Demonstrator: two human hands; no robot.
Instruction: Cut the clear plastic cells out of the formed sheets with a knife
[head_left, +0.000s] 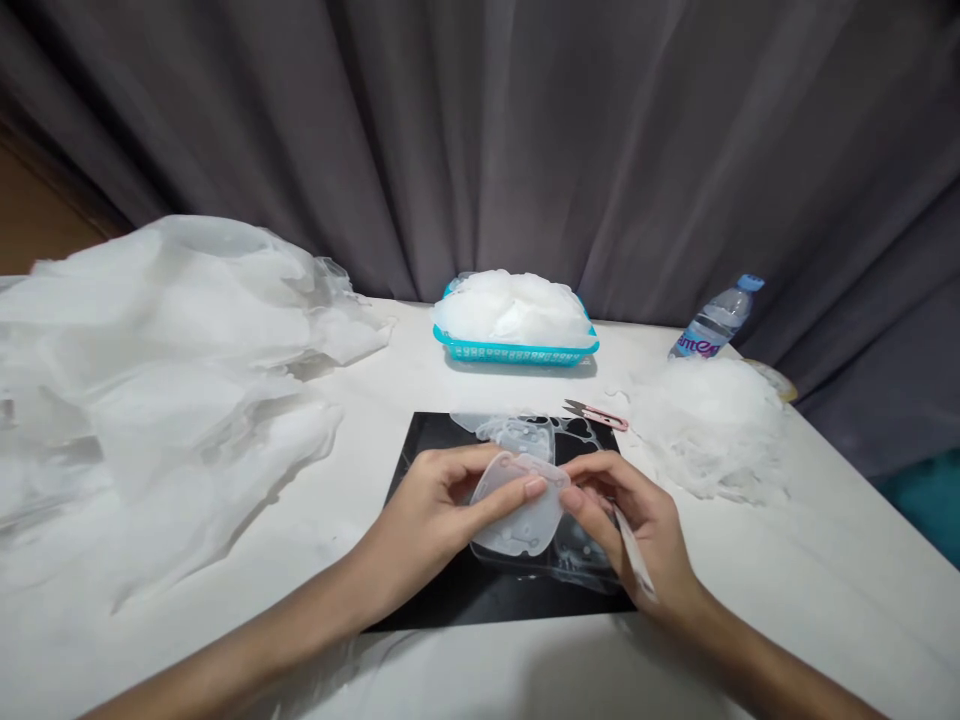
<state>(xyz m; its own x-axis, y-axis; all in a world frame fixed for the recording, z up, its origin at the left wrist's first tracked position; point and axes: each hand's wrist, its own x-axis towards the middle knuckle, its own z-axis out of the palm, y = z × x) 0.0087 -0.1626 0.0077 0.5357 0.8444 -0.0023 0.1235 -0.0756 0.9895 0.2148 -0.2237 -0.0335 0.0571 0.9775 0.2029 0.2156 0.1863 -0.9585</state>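
Note:
Both hands meet over a black board on the white table. My left hand grips a thin, translucent white rounded-square piece, thumb on top and fingers behind. At the piece's upper right edge, the thumb and fingers of my right hand pinch it. A slim pale strip-like object also sticks out of my right palm; its kind is unclear. Beneath the hands, more translucent cut sheet lies on the board. Beyond its far right corner rest thread snips with pink handles.
A turquoise basket heaped with white pieces stands at the back. Large crumpled white sheets cover the left side. To the right are a pile of white scraps and a tilted water bottle. A grey curtain hangs behind.

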